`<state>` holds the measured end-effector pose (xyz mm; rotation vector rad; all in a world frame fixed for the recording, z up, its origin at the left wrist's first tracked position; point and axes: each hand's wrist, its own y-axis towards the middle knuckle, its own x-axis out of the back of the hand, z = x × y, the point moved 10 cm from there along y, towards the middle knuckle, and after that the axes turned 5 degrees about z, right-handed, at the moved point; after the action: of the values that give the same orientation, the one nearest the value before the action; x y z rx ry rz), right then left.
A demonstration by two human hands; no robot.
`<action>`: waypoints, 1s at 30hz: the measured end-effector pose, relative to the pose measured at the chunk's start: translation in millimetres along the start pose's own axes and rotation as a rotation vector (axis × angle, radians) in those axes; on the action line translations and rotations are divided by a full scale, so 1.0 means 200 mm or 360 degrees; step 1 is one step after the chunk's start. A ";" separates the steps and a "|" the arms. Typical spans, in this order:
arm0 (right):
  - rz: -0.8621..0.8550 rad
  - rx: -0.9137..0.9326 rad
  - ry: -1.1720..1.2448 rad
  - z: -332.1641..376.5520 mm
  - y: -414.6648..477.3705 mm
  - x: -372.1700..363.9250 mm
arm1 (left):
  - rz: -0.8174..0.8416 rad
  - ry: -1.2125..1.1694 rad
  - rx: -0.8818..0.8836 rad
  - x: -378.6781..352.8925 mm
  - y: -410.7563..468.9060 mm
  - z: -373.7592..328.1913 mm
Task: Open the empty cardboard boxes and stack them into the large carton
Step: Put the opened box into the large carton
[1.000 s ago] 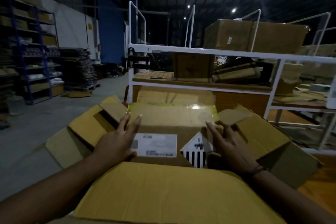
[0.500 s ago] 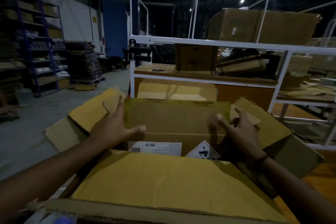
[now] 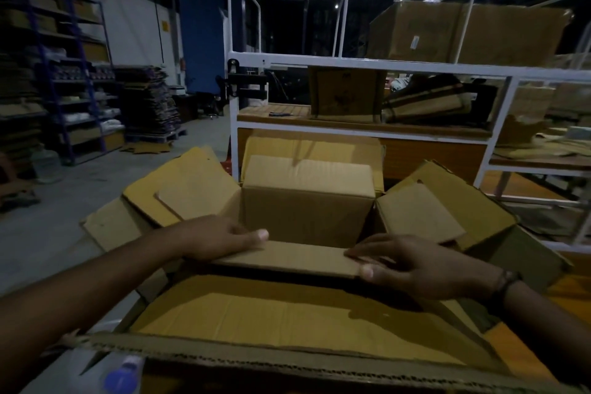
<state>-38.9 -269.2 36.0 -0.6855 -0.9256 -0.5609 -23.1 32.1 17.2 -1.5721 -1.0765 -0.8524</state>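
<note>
White metal rack (image 3: 351, 60) straight ahead; blue shelving (image 3: 73, 83) along the left wall, stack of flattened cardboard (image 3: 147, 102) on a pallet (image 3: 153, 137) beside it

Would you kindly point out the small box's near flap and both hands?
near flap (image 3: 287, 257): head view, bare middle between the hands.
left hand (image 3: 217, 238): head view, back of the hand.
right hand (image 3: 425, 269): head view, back of the hand.

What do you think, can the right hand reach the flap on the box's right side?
Probably yes. The right hand holds the near flap, and the right flap lies open just beside it with nothing between. It would need to let go first.
</note>
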 end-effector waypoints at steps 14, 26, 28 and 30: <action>-0.0011 -0.0267 -0.0648 -0.07 0.03 -0.07 | -0.0447 0.0276 -0.0140 -0.04 0.19 -0.09; -0.0096 -0.0743 -0.0700 -0.13 0.41 0.50 | 0.0256 0.0434 0.0507 0.46 0.44 0.12; -0.0166 -0.0871 -0.0747 -0.19 0.55 0.57 | 0.0075 0.0539 0.0390 0.52 0.54 0.01; -0.0327 -0.1016 -0.0646 -0.30 0.61 0.55 | -0.0075 0.0537 0.0376 0.47 0.61 0.01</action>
<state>130.8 -248.3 70.6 -1.3214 -1.2131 -0.9383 123.4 44.0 60.4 -1.1616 -0.9339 -0.9460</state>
